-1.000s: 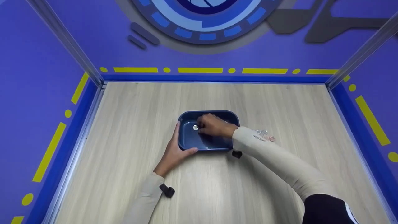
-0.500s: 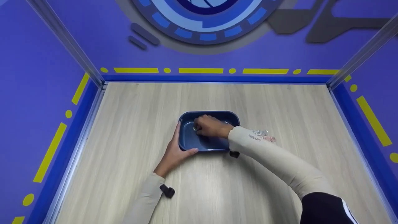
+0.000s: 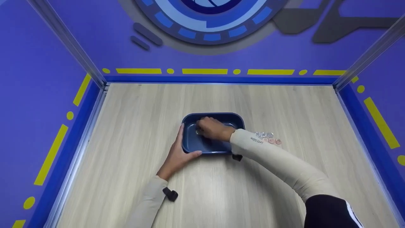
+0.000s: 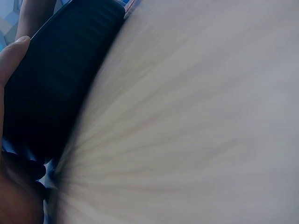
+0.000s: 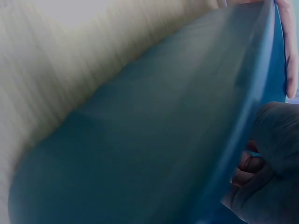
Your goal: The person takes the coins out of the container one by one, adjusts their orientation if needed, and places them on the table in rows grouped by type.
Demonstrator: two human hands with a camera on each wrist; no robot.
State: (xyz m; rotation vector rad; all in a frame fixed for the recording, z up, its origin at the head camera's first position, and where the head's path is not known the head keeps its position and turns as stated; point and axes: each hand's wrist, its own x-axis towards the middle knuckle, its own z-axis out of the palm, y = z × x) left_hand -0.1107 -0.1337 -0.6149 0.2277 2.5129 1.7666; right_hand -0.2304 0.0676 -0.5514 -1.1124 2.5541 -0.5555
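Observation:
A dark blue rectangular tray point(image 3: 193, 144) sits on the wooden table in the head view. My left hand point(image 3: 178, 156) holds its front left corner, thumb over the front rim and fingers along the left side. In the left wrist view the thumb point(image 4: 16, 51) lies at the rim of the tray point(image 4: 56, 84). Reaching inside the tray, my right hand point(image 3: 213, 129) has its fingers curled down, pinching a silvery coin point(image 3: 198, 132) close over the tray floor. The right wrist view shows those bent fingers point(image 5: 252, 163) behind the tray wall point(image 5: 154, 126); the coin is hidden there.
Several silvery coins point(image 3: 270, 135) and copper-coloured coins point(image 3: 278, 141) lie in two short rows right of the tray, partly behind the right sleeve point(image 3: 253, 142). Blue printed walls point(image 3: 202, 58) border the wooden table point(image 3: 136, 126) at the back and sides.
My right hand has shifted slightly left within the tray, its fingertips now at the coin that lay visible beside them. More coins show past the sleeve. The left hand has stayed put.

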